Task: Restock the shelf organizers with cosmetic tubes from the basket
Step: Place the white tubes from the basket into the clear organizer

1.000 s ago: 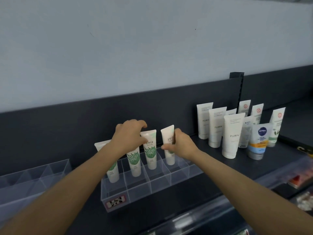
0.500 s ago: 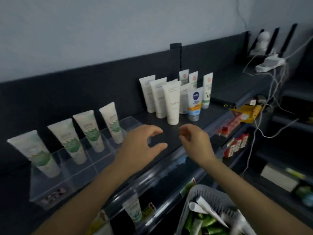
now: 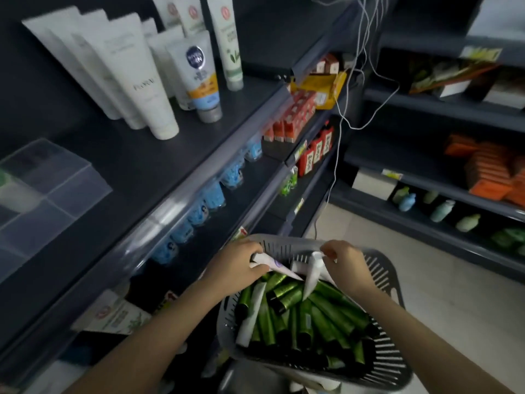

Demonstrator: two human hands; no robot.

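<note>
The clear organizer is cut off at the left edge, its contents blurred.

Slotted grey plastic basket, glossy tubes

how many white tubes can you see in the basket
3: one white tube in the left hand, one in the right hand, one lying among green tubes by the left wall of the basket. More may be buried.

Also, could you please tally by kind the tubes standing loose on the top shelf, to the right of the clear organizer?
Plain white tubes: 5
White tubes with a round red logo: 3
Nivea tube: 1
Total: 9
</note>
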